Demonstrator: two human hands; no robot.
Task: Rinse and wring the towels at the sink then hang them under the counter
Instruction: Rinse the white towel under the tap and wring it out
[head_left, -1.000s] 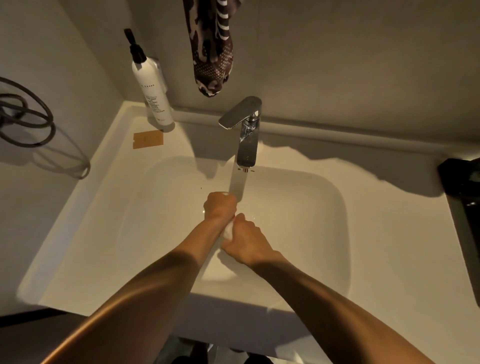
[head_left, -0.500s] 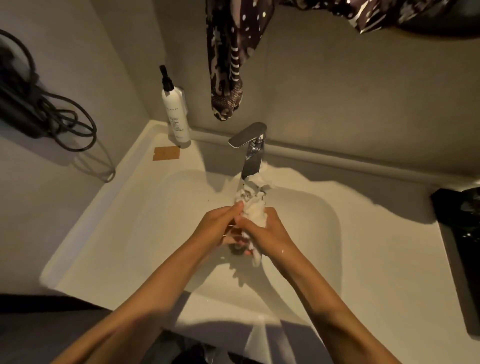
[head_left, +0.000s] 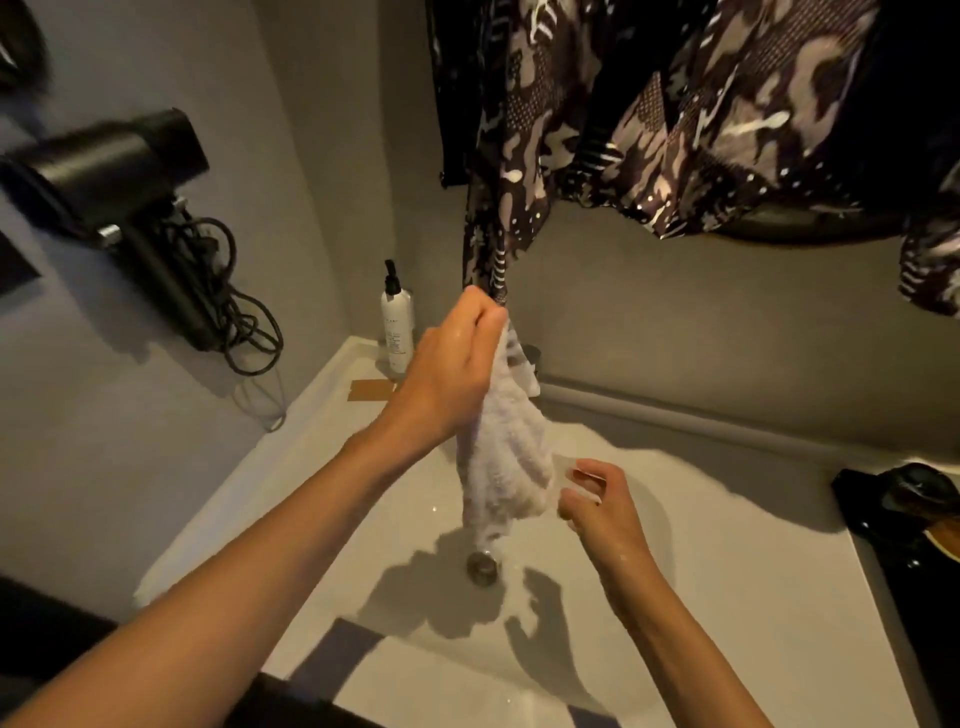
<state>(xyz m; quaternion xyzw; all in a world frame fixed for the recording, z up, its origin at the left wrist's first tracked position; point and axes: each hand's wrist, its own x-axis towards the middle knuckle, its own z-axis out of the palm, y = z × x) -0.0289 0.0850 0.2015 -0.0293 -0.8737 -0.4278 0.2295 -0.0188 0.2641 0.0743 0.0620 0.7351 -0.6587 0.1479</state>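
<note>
A wet white towel (head_left: 506, 457) hangs in a twisted bunch over the white sink basin (head_left: 363, 545). My left hand (head_left: 452, 369) is raised above the basin and pinches the towel's top end, so it dangles down toward the drain (head_left: 483, 566). My right hand (head_left: 597, 501) sits lower, just right of the towel's bottom end, fingers curled and apart, close to the cloth but not gripping it. The tap is hidden behind the towel and my left hand.
A white pump bottle (head_left: 397, 325) stands at the sink's back left corner beside a brown tag (head_left: 371, 391). A black hair dryer (head_left: 114, 171) with coiled cord hangs on the left wall. Patterned dark fabric (head_left: 649, 114) hangs overhead. Dark objects (head_left: 904, 504) lie on the counter at right.
Both hands were squeezing the towel under the tap. My left hand has since lifted the towel high by its top end, and my right hand has come off it. The view has tilted upward.
</note>
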